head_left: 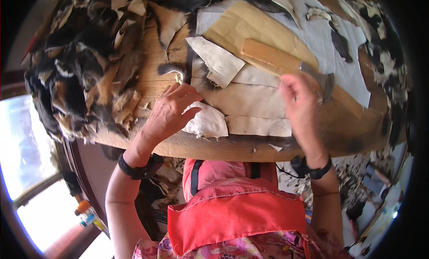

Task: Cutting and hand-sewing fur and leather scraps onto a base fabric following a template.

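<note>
My left hand point(172, 106) is over the table left of the middle, fingers bent and thumb apart. Its fingertips close on the pale end of a small dark fur strip point(170, 68). Under the thumb lies a whitish hide scrap point(206, 121). My right hand point(300, 104) hovers at the right over pale hide panels point(250, 100), its fingers curled and blurred; what they hold, if anything, does not show. Just beyond it rests a curved metal blade point(328, 85), against a flat wooden strip point(270, 55). A pointed white hide piece point(216, 60) lies between my hands.
Black and brown fur scraps point(67, 89) heap up on the left of the wooden table point(214, 150). Tan paper point(250, 24) and a white sheet point(351, 69) lie at the back. More fur pieces point(389, 66) line the right edge. Scraps point(353, 178) litter the floor at right.
</note>
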Demonstrator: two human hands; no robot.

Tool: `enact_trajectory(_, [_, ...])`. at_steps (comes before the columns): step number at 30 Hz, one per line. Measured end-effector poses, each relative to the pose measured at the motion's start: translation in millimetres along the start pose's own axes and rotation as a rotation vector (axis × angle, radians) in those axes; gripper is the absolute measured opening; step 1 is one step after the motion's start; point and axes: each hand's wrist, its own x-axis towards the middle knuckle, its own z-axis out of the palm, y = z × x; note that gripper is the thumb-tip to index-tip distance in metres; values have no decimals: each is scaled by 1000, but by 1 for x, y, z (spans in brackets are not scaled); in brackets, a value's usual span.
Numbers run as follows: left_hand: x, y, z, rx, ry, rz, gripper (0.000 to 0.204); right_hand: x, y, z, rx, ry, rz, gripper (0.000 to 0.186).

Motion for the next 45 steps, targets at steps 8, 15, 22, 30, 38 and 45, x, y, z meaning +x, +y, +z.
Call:
enact_trajectory(8, [19,-34,8,13,-36,228,18,-75,-79,143,-6,-76,72,13])
enact_trajectory(15, [21,-48,19,-63,60,294,20,-87,-83,156,-171,39,45,16])
enact_trajectory(22, [29,-38,-9,82,98,375,20,-101,-88,144,-47,200,-82,18])
enact_trajectory(30, [47,-6,28,-302,-229,513,14,-135,-95,132,266,392,577,27])
enact_trajectory(38, [38,-9,30,-189,-63,756,12,-129,-98,140,70,425,699,14])
enact_trajectory(45, [26,-25,36,-446,-361,559,24,-123,-107,148,202,480,671,16])
